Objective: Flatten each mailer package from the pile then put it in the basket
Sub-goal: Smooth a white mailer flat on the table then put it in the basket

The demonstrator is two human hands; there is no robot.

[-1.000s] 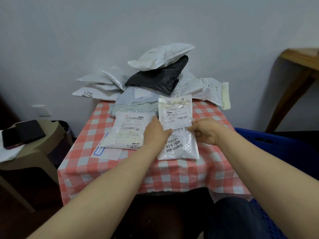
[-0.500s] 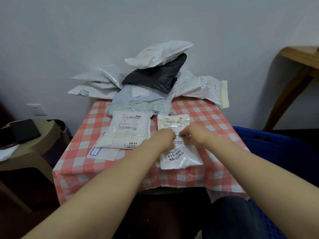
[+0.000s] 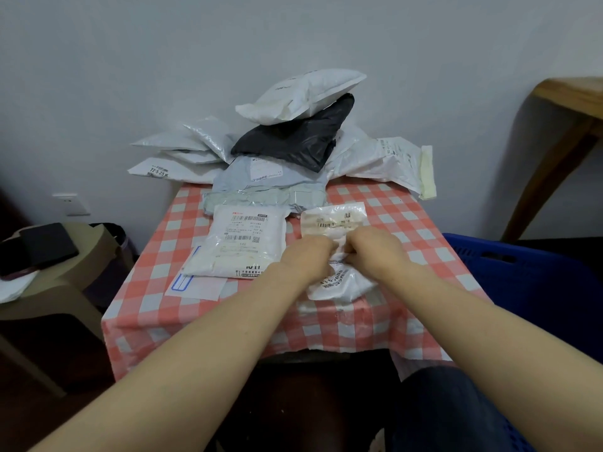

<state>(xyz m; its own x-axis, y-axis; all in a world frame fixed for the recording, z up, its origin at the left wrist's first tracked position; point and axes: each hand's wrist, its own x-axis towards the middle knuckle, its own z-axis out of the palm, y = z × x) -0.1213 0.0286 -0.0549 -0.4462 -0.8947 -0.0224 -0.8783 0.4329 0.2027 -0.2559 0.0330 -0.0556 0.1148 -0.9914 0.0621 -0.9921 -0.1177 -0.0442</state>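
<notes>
On the left part of the checked tablecloth lies a big white mailer. It looks flat already. A paper slip pokes out from under its near edge. Behind it, at the back of the table, is the pile of mailers that I have not done yet.

Next comes my left hand. Its fingers are curled down onto the middle of the small white mailer. My fingertips are hidden, but they seem to pinch the bag, because the plastic is bunched up there. This is the bag I am working on. It lies in front of me, just right of the big one. Its long way runs away from me, from the near table edge toward the pile. The far end lies flat and shows a label. The near end is puffy and wrinkled.

My right hand grips the same spot from the other side. The two hands almost touch, so both sit across the short way of the bag.

Far to the right, lower than the table top, is the blue basket. It is next to my right arm, so I think my right hand is the closer one to drop the bag in. First I think the puffy near end needs pressing down.
</notes>
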